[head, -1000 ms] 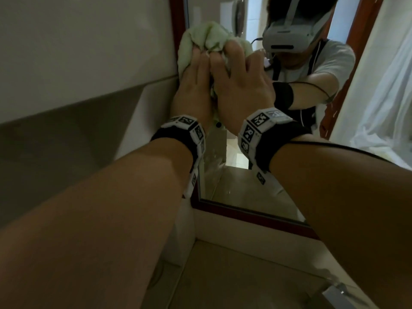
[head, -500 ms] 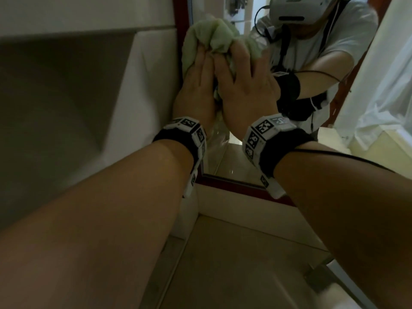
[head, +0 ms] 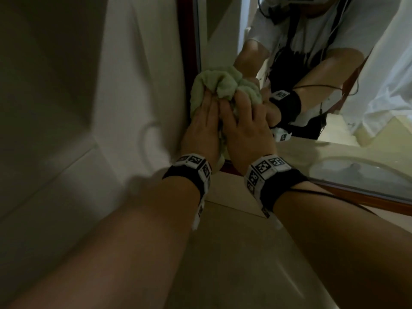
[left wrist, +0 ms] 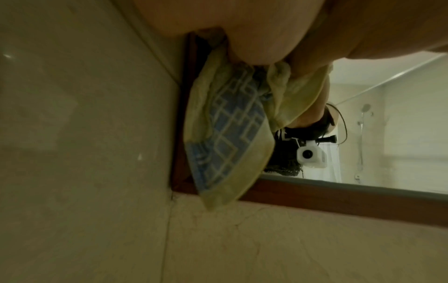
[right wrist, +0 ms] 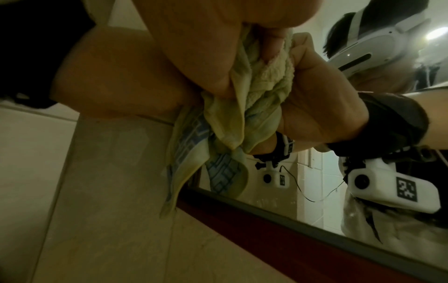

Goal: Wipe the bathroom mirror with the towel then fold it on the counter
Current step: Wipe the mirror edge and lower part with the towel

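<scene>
A bunched pale green towel (head: pixel 223 82) is pressed against the mirror (head: pixel 225 30) near its lower left corner, beside the dark red frame (head: pixel 186 41). My left hand (head: pixel 207 101) and right hand (head: pixel 240 103) sit side by side on it, fingertips dug into its folds. In the left wrist view the towel (left wrist: pixel 225 124), with a blue patterned band, hangs below my palm (left wrist: pixel 218 28) over the frame corner (left wrist: pixel 184 181). The right wrist view shows my right hand (right wrist: pixel 194 47) gripping the towel (right wrist: pixel 261 90) against the glass.
A beige counter (head: pixel 234 253) lies below the mirror's bottom frame (head: pixel 379 201). A tiled wall (head: pixel 66 152) closes in on the left. The mirror reflects a basin (head: pixel 356 170), a person in a headset and a white curtain.
Both hands have slid the towel down the mirror's left edge, from high up to just above the bottom frame. The view has tilted down toward the counter.
</scene>
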A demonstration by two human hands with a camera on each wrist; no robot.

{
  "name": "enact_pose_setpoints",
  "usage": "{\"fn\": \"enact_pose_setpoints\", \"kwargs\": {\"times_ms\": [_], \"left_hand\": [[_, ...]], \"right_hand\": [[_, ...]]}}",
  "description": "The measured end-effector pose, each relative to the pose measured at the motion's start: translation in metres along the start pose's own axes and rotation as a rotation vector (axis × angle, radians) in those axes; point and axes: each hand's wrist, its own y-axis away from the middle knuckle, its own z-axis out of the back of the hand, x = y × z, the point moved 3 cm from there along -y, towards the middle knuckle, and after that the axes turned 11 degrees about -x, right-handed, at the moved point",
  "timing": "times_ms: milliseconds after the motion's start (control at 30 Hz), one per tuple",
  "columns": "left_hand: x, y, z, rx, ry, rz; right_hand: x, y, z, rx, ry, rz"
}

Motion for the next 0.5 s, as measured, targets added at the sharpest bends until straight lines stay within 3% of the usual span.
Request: {"fn": "enact_pose_setpoints", "kwargs": {"times_ms": [167, 300, 500], "left_hand": [[0.000, 0.008, -0.001, 0.030, 0.051, 0.054], [0.002, 0.015, -0.006, 0.128, 0.060, 0.099], [0.004, 0.050, -0.019, 0.064, 0.041, 0.153]], "right_hand": [[0.005, 0.011, 0.007, -0.258, -0.029, -0.064], [0.008, 0.013, 0.001, -0.130, -0.051, -0.066], [0.013, 0.038, -0.003, -0.071, -0.136, -0.080]]}}
